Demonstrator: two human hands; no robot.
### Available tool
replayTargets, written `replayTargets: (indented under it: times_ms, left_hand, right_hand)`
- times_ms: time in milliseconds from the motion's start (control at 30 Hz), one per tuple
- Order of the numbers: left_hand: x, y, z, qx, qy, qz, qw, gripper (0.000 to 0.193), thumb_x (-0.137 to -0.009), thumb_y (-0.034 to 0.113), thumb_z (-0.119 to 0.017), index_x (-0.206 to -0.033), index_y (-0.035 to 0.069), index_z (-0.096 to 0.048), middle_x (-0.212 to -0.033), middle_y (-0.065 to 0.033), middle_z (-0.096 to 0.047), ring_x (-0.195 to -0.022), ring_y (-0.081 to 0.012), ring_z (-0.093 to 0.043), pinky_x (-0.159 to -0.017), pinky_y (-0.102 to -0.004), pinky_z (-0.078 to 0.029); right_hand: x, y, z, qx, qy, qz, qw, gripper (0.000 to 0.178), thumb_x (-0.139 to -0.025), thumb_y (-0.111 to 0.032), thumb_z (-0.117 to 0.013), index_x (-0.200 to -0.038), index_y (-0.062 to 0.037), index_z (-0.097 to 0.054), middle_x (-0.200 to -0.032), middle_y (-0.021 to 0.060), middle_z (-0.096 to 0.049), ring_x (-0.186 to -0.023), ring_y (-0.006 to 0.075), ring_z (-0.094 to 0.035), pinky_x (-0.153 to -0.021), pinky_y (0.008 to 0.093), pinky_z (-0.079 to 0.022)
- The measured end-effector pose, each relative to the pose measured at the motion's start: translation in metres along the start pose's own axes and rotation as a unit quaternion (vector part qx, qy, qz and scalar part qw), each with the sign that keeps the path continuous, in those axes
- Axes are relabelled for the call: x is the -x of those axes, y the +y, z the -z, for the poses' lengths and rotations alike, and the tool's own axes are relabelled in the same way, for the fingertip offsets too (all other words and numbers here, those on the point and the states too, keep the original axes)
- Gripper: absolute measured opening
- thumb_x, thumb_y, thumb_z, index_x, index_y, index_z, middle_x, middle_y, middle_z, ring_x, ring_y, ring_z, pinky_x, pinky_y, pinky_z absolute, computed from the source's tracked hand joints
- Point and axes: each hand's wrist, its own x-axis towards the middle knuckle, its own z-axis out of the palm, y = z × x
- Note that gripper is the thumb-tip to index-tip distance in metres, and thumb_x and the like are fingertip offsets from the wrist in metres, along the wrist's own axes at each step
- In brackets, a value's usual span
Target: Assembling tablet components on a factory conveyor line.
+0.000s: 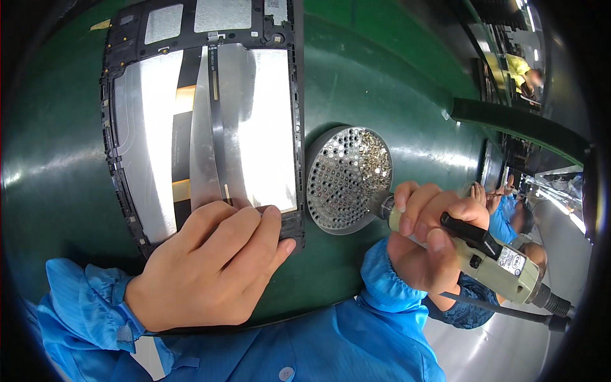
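Note:
A flat black tablet housing (298,127) with silvery metal panels and dark flex strips lies on the green table at left. My left hand (210,267) rests on its lower end, fingers bent and pressed together; what is under the fingertips is hidden. My right hand (433,223) grips a pale green electric screwdriver (509,270) with a black lever and a cable at its rear. The screwdriver's nose (382,207) is over the lower right rim of a round grey screw tray (316,207). Small screws (374,159) are heaped on the tray's right side, and its plate is full of holes.
Under everything spreads a green table mat (407,95). A dark green curved bar (515,121) stands at the right side. Beyond it, co-workers in yellow (517,67) and blue (505,216) sit at the line. A black cable (503,310) runs below the screwdriver.

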Motion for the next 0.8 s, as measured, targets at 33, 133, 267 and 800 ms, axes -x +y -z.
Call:
replayTargets:
  times_ms: [33,133,267,800]
  left_hand:
    - [0.001,0.002,0.0,0.0,-0.024,0.013,1.0,0.023,-0.075,0.012,-0.07,-0.095,0.001,-0.07,-0.103,-0.0157,-0.064,-0.093,-0.0267,-0.056,-0.079,-0.0399,-0.049]
    - [0.003,0.004,-0.002,-0.005,-0.039,0.027,0.999,0.034,-0.069,0.01,-0.069,-0.103,0.007,-0.072,-0.11,-0.0185,-0.062,-0.101,-0.0292,-0.055,-0.085,-0.0427,-0.047]
    - [0.002,0.005,-0.004,0.01,-0.032,0.033,0.999,0.033,-0.071,0.013,-0.067,-0.102,0.004,-0.072,-0.113,-0.0194,-0.06,-0.105,-0.0305,-0.054,-0.087,-0.0433,-0.046]
    - [0.002,0.0,-0.009,0.006,-0.002,0.009,1.0,0.026,-0.073,0.013,-0.066,-0.094,-0.001,-0.072,-0.109,-0.0195,-0.061,-0.1,-0.0298,-0.055,-0.082,-0.0416,-0.047]
  right_hand:
    - [0.001,-0.001,-0.002,0.0,-0.002,0.001,1.0,0.034,-0.079,-0.008,-0.062,-0.111,-0.0052,-0.049,-0.064,0.0078,-0.05,-0.057,0.0214,-0.051,-0.062,0.0418,-0.044]
    - [0.003,-0.013,-0.012,0.008,0.03,-0.013,0.999,0.036,-0.079,-0.01,-0.063,-0.112,-0.009,-0.049,-0.064,0.0058,-0.049,-0.057,0.0207,-0.052,-0.061,0.0404,-0.043]
    - [0.01,-0.036,-0.028,0.021,0.057,0.035,0.998,0.034,-0.08,-0.012,-0.066,-0.109,-0.0133,-0.049,-0.064,0.004,-0.051,-0.053,0.0178,-0.053,-0.055,0.036,-0.044]
    - [0.01,-0.03,-0.052,-0.004,-0.119,-0.033,0.992,0.03,-0.084,-0.01,-0.06,-0.111,-0.0102,-0.048,-0.067,0.0024,-0.049,-0.058,0.0151,-0.052,-0.061,0.0336,-0.042]
